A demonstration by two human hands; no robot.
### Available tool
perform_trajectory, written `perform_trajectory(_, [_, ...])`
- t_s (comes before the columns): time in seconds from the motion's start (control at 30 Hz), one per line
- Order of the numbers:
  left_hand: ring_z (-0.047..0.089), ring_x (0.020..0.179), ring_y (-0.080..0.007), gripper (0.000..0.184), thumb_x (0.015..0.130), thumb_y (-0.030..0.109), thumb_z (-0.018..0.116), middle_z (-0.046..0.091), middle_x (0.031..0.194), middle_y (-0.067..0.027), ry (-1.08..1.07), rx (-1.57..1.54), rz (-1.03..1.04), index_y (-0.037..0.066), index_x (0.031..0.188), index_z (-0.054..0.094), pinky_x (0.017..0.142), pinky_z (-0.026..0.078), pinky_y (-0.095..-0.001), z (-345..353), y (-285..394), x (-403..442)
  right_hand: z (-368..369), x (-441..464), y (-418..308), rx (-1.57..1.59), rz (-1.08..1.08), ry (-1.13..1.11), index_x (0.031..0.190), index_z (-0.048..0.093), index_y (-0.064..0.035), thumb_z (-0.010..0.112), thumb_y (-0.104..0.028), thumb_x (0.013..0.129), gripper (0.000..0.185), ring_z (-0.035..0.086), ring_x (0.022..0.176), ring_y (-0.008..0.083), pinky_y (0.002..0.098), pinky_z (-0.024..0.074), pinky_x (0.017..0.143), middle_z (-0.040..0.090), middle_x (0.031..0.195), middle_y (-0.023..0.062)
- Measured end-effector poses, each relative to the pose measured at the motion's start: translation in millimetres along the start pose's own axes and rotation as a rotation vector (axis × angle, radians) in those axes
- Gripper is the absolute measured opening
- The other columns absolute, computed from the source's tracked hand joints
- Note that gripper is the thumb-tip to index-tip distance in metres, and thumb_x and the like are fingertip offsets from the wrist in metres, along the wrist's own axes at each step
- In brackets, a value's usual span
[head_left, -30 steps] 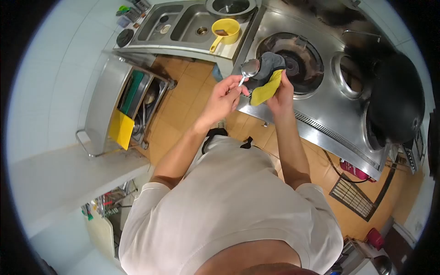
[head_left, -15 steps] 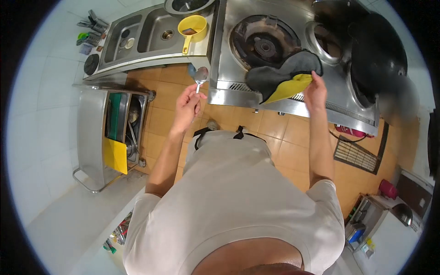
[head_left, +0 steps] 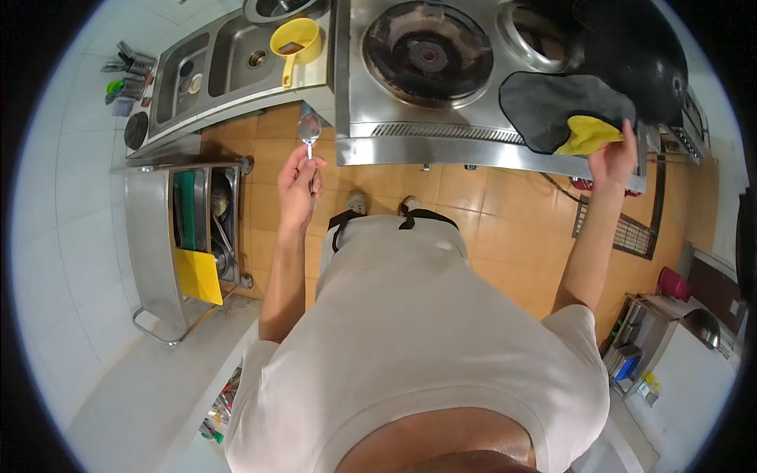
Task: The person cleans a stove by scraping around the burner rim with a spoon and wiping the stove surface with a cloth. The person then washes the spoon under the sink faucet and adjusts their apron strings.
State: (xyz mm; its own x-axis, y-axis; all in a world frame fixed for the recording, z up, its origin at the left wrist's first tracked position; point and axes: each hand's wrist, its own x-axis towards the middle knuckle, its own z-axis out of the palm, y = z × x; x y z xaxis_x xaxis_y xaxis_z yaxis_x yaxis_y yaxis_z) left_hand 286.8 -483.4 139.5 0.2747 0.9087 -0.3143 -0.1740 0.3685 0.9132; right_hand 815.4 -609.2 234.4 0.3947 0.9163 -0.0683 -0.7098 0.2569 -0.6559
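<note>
A metal spoon (head_left: 309,128) stands bowl-up in my left hand (head_left: 297,185), whose fingers are closed round its handle in front of the counter's corner. At the right, my right hand (head_left: 613,163) grips the edge of a dark grey cloth (head_left: 552,106) with a yellow side folded over. This cloth lies spread along the front right of the steel stove (head_left: 441,130), close to a big black wok (head_left: 643,55). Part of my right fingers is hidden behind the yellow fold.
A round blackened burner (head_left: 428,55) is left of the cloth. A yellow dipper (head_left: 298,39) stands on the counter beside the double sink (head_left: 251,59). To the left is a steel trolley (head_left: 150,244) with a yellow board (head_left: 199,277). A floor grate (head_left: 623,229) lies at right.
My right hand has moved right along the stove with the cloth, away from the burner. The spoon stays in my left hand, and the view has shifted somewhat.
</note>
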Motion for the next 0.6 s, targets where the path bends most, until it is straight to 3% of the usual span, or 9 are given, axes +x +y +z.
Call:
perform_trajectory(0.1, [0.041,0.054,-0.0031,0.03,0.1,0.004,0.043,0.062,0.094,-0.0031,-0.055,0.005,-0.035,0.005,0.128,0.053,0.043,0.031,-0.0187,23.8,-11.2,-5.4,-9.6,-15.5,24.7,-0.005,0.037,0.266,0.126,0.057,-0.0004,0.046,-0.027,0.099,0.04,0.054,0.124,0.031,0.0484,0.0369,0.109,0.061,0.13,0.0138])
perform_trajectory(0.2, [0.042,0.054,-0.004,0.029,0.1,0.004,0.044,0.062,0.094,-0.0034,-0.07,0.026,-0.056,0.004,0.127,0.053,0.043,0.031,-0.019,60.8,-26.8,-11.0,-28.5,-34.6,50.4,0.114,0.129,0.04,0.129,0.054,0.0003,0.046,-0.029,0.099,0.043,0.052,0.126,0.0311,0.0466,0.0367,0.109,0.058,0.133,0.0136])
perform_trajectory(0.3, [0.042,0.054,-0.0045,0.028,0.1,0.005,0.045,0.063,0.094,-0.0037,-0.062,-0.003,-0.043,0.004,0.127,0.053,0.044,0.031,-0.0194,73.3,-40.5,-25.0,-69.2,-27.2,110.6,-0.409,0.057,0.278,0.113,0.063,-0.0038,0.049,-0.039,0.099,0.04,0.061,0.103,0.0232,0.0372,0.0456,0.092,0.066,0.109,0.0094])
perform_trajectory(0.43, [0.043,0.055,-0.0045,0.03,0.099,0.01,0.05,0.063,0.094,-0.0028,0.02,-0.009,-0.042,0.003,0.128,0.051,0.044,0.032,-0.019,55.2,-60.0,-70.8,-139.1,0.8,286.3,-1.173,0.132,0.238,0.114,0.061,0.0056,0.049,-0.047,0.099,0.056,0.061,0.103,0.0287,0.0376,0.0453,0.091,0.064,0.107,0.0221])
perform_trajectory(0.47, [0.043,0.055,-0.0046,0.03,0.099,0.01,0.05,0.063,0.093,-0.0024,0.042,0.008,-0.034,0.004,0.129,0.051,0.044,0.032,-0.019,43.2,-66.0,-80.8,-126.2,-6.5,327.9,-1.302,-0.029,0.21,0.133,0.047,0.0102,0.046,-0.043,0.1,0.063,0.046,0.129,0.0373,0.042,0.0336,0.11,0.05,0.134,0.0305])
perform_trajectory(0.53, [0.043,0.055,-0.0048,0.031,0.099,0.01,0.05,0.063,0.092,-0.0014,0.085,0.045,-0.027,0.004,0.13,0.05,0.044,0.032,-0.0192,14.8,-72.6,-108.2,-108.9,-23.2,397.0,-1.772,-0.135,-0.053,0.14,0.034,0.013,0.045,-0.039,0.099,0.067,0.028,0.141,0.0434,0.0469,0.0189,0.118,0.034,0.148,0.0311])
perform_trajectory(0.6, [0.043,0.055,-0.0045,0.031,0.099,0.012,0.051,0.062,0.091,0.0003,0.211,0.088,-0.089,0.006,0.13,0.051,0.045,0.032,-0.019,2.6,-60.0,-138.0,-81.5,-27.2,466.5,-1.415,-0.167,-0.122,0.139,0.037,0.0118,0.048,-0.036,0.098,0.065,0.023,0.143,0.042,0.0506,0.0155,0.118,0.032,0.15,0.0302])
